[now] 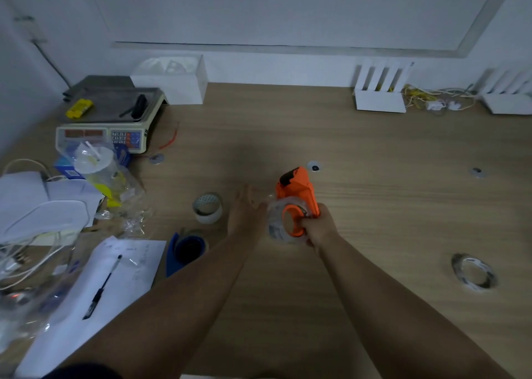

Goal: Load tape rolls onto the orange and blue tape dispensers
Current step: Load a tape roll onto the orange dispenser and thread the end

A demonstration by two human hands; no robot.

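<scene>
Right hand (318, 229) grips the orange plastic tape dispenser (298, 197) – clear tape roll (277, 223) on its hub – above the wooden counter (374, 177); left hand (244, 214) fingers open beside it. Blue dispenser (184, 252) lies near-left.

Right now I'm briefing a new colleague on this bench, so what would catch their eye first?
First, the orange dispenser at mid-table, gripped by the right hand with a clear roll on its hub while the open left hand is beside that roll. Next, the blue dispenser lies near the left forearm, a white roll behind it. A scale and clutter fill the left side.
</scene>
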